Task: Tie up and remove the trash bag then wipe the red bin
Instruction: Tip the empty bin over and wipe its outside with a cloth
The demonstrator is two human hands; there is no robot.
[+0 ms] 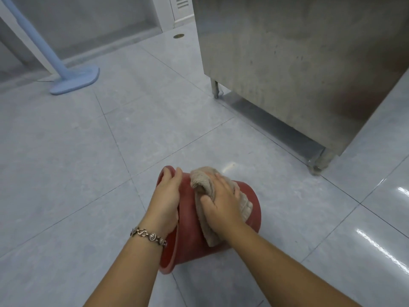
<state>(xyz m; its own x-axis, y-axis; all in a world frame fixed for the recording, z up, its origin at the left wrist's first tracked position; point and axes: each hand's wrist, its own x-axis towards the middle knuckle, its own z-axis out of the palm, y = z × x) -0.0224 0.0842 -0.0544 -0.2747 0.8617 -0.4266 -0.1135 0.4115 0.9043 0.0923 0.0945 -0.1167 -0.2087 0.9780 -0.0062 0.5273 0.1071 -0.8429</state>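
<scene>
The red bin lies on its side on the grey tiled floor, its open rim to the left and its base to the right. My left hand, with a bracelet at the wrist, grips the rim of the bin. My right hand presses a beige cloth flat against the bin's outer wall. The cloth drapes over the top of the bin and hangs down under my palm. No trash bag is in view.
A stainless steel cabinet on short legs stands at the right, close behind the bin. A light blue stand with a flat base sits at the far left by the wall. Tiled floor spreads around the bin.
</scene>
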